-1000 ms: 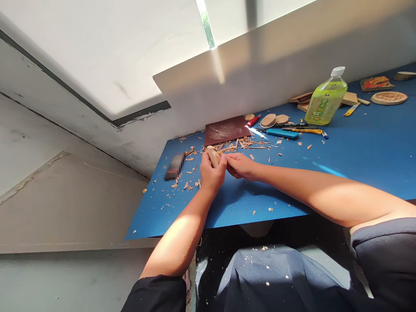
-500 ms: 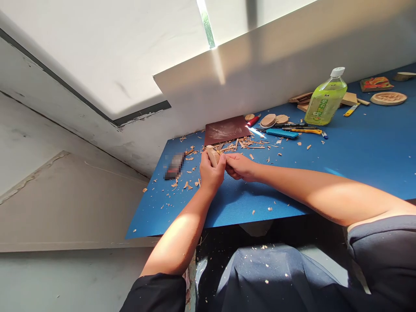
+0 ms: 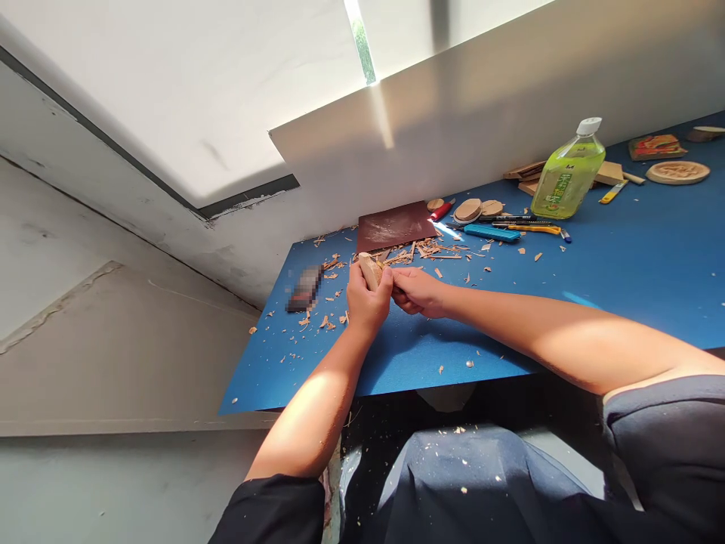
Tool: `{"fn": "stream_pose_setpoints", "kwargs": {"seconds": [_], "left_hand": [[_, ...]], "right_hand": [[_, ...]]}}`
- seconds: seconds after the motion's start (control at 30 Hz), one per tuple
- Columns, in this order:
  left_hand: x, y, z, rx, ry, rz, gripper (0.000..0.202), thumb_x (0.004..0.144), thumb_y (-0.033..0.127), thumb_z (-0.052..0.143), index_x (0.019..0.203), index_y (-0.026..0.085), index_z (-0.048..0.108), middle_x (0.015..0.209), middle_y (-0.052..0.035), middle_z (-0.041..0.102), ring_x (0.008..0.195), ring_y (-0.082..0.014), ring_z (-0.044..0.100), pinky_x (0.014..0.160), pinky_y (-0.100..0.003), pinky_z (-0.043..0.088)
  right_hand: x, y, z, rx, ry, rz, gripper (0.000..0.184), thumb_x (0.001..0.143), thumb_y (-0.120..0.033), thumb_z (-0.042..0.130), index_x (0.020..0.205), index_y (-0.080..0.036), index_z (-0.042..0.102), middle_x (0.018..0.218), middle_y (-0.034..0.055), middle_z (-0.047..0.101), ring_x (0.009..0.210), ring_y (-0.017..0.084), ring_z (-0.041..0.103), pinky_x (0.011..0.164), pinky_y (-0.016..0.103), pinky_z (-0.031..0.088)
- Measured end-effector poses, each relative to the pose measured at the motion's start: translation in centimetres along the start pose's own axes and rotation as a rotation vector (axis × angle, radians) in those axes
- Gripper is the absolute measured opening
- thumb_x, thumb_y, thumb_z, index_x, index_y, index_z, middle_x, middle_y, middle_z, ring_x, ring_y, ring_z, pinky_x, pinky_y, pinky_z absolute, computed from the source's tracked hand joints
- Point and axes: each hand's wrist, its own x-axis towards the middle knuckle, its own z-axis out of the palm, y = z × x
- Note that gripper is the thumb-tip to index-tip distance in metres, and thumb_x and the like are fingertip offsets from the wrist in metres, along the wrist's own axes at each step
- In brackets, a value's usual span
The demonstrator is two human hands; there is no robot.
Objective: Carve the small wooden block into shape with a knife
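My left hand is wrapped round a small pale wooden piece, held just above the blue table. My right hand is closed and pressed against the wood from the right; whatever its fingers grip is hidden. Wood shavings lie scattered on the table behind and around both hands.
A dark red sheet lies against the wall behind the hands. To the right lie round wooden discs, a teal utility knife, a yellow cutter, a green bottle and a carved round plaque. A blurred dark object lies left.
Both hands have stayed together on the wooden piece, with only tiny shifts of the fingers. Nothing else has moved.
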Motion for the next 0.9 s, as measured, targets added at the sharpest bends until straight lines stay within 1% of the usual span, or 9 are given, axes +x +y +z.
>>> {"fn": "stream_pose_setpoints", "kwargs": {"seconds": [0.17, 0.3, 0.5, 0.63, 0.7, 0.83, 0.9], "left_hand": [[0.0, 0.1, 0.0, 0.009, -0.001, -0.017, 0.04, 0.096, 0.058, 0.075, 0.104, 0.023, 0.058, 0.087, 0.0, 0.062, 0.073, -0.0165, 0.055, 0.07, -0.03, 0.041], [0.1, -0.2, 0.2, 0.024, 0.004, -0.014, 0.041, 0.096, 0.06, 0.074, 0.105, 0.022, 0.059, 0.088, -0.0006, 0.063, 0.074, -0.0169, 0.056, 0.07, -0.031, 0.042], [0.1, -0.1, 0.1, 0.04, 0.032, 0.012, 0.043, 0.094, 0.061, 0.076, 0.101, 0.023, 0.056, 0.086, 0.001, 0.059, 0.071, -0.0155, 0.052, 0.068, -0.03, 0.04], [0.3, -0.3, -0.1, -0.031, 0.011, 0.004, 0.046, 0.092, 0.064, 0.075, 0.101, 0.023, 0.056, 0.086, 0.0007, 0.058, 0.072, -0.0155, 0.053, 0.068, -0.03, 0.042], [0.5, -0.8, -0.2, -0.145, -0.06, -0.035, 0.05, 0.09, 0.068, 0.075, 0.106, 0.023, 0.058, 0.085, 0.0009, 0.058, 0.069, -0.015, 0.053, 0.065, -0.029, 0.043], [1.1, -1.8, -0.6, -0.453, -0.338, -0.154, 0.061, 0.084, 0.07, 0.077, 0.119, 0.025, 0.057, 0.077, 0.0051, 0.053, 0.055, -0.012, 0.048, 0.053, -0.027, 0.042], [1.4, -1.8, -0.9, -0.566, -0.419, -0.216, 0.063, 0.08, 0.07, 0.077, 0.12, 0.025, 0.057, 0.078, 0.0052, 0.05, 0.054, -0.0109, 0.046, 0.05, -0.027, 0.041]], "right_hand": [[0.0, 0.0, 0.1, 0.01, 0.005, 0.012, 0.049, 0.114, -0.055, 0.049, 0.078, -0.025, 0.035, 0.053, -0.0108, 0.029, 0.041, 0.006, 0.015, 0.039, 0.017, 0.013], [0.0, 0.0, 0.1, 0.022, -0.01, 0.026, 0.048, 0.113, -0.055, 0.051, 0.078, -0.025, 0.035, 0.053, -0.0106, 0.03, 0.041, 0.006, 0.015, 0.038, 0.017, 0.013], [-0.1, 0.0, 0.3, 0.045, -0.012, 0.041, 0.046, 0.113, -0.053, 0.05, 0.079, -0.025, 0.035, 0.053, -0.0106, 0.029, 0.04, 0.006, 0.015, 0.039, 0.018, 0.013], [0.0, 0.3, 0.4, 0.046, -0.013, 0.017, 0.048, 0.11, -0.057, 0.055, 0.079, -0.025, 0.037, 0.054, -0.0109, 0.029, 0.041, 0.006, 0.015, 0.039, 0.018, 0.014], [0.0, 0.4, 0.2, 0.036, -0.03, -0.002, 0.05, 0.109, -0.061, 0.056, 0.079, -0.025, 0.039, 0.054, -0.0107, 0.03, 0.042, 0.006, 0.016, 0.039, 0.018, 0.015], [0.0, 0.1, -1.3, -0.009, -0.051, -0.06, 0.052, 0.108, -0.07, 0.052, 0.084, -0.024, 0.048, 0.052, -0.0111, 0.03, 0.041, 0.007, 0.019, 0.039, 0.019, 0.019], [0.0, -0.4, -2.5, -0.029, -0.022, -0.099, 0.048, 0.109, -0.069, 0.051, 0.09, -0.025, 0.051, 0.051, -0.0122, 0.03, 0.041, 0.008, 0.018, 0.038, 0.019, 0.018]]}}
